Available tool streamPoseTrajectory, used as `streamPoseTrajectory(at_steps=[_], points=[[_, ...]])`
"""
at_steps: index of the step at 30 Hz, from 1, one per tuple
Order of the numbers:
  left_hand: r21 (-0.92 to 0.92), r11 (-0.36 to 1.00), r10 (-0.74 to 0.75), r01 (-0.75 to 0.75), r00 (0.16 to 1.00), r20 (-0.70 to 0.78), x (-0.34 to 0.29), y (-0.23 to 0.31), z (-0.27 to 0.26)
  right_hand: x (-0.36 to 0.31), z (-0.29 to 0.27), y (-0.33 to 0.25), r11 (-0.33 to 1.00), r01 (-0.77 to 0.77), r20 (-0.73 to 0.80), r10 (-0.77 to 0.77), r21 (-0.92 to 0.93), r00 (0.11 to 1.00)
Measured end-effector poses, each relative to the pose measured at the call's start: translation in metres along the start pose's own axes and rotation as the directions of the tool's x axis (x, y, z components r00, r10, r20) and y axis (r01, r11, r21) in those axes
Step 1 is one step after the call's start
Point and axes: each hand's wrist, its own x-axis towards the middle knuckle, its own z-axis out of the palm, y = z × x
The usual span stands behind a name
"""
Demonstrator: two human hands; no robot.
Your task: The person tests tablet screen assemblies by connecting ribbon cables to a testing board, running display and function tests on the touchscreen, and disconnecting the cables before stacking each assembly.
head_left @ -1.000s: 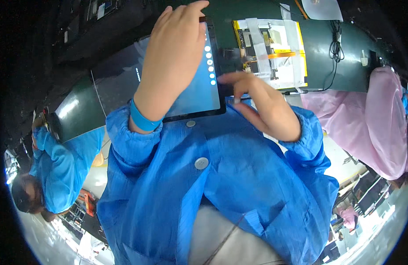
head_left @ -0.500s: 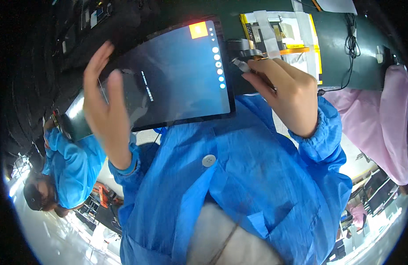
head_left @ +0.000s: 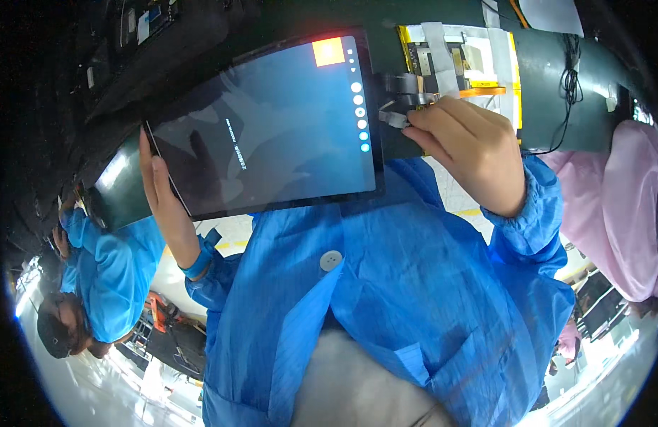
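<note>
A lit touchscreen panel (head_left: 293, 156), like a tablet display, lies in front of me with an orange square and a column of round icons. My left hand (head_left: 169, 213) rests along its left edge, fingers stretched out and touching the side. Just off the right edge, my right hand (head_left: 471, 146) pinches a small pale cable plug (head_left: 393, 118) between thumb and fingers. Beyond that hand lies a taped assembly (head_left: 478, 60) of circuit board and yellow-edged parts. An orange flat cable (head_left: 482, 92) and a dark grey ribbon strip (head_left: 403, 84) run beside my fingers.
The dark green work surface (head_left: 542, 85) carries a bundled black cable (head_left: 571, 75) at the right and a white sheet (head_left: 553, 14) at the far right. A co-worker in blue (head_left: 115, 263) sits at the left. Pink clothing (head_left: 606, 206) of another person shows at the right.
My left hand has come down from a raised, blurred position to the panel's left edge. The right hand still pinches the plug, and the whole view has shifted slightly.
</note>
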Motion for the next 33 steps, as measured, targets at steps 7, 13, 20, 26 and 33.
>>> streamPoseTrajectory(at_steps=[7,13,20,26,33], points=[[-0.225,0.973,-0.045,0.054,0.998,0.044,0.0,0.003,0.004,0.006,0.0,0.022,0.97,0.242,0.103,-0.244,0.036,0.964],[-0.146,0.989,0.01,-0.001,0.998,0.064,0.005,-0.009,-0.004,0.004,0.002,0.014,0.965,0.259,0.064,-0.257,-0.039,0.964],[-0.248,0.969,0.015,0.0,0.998,0.059,0.008,-0.018,-0.004,0.0,-0.041,0.006,0.955,0.236,-0.022,-0.244,-0.179,0.97],[-0.193,0.96,0.186,-0.201,0.978,-0.095,0.003,-0.023,-0.006,0.078,-0.048,0.077,0.922,-0.068,-0.222,-0.02,-0.381,0.975],[-0.003,0.985,0.165,-0.171,0.955,-0.245,-0.019,-0.047,-0.027,0.099,-0.015,0.138,0.901,-0.288,-0.146,0.253,-0.324,0.956]])
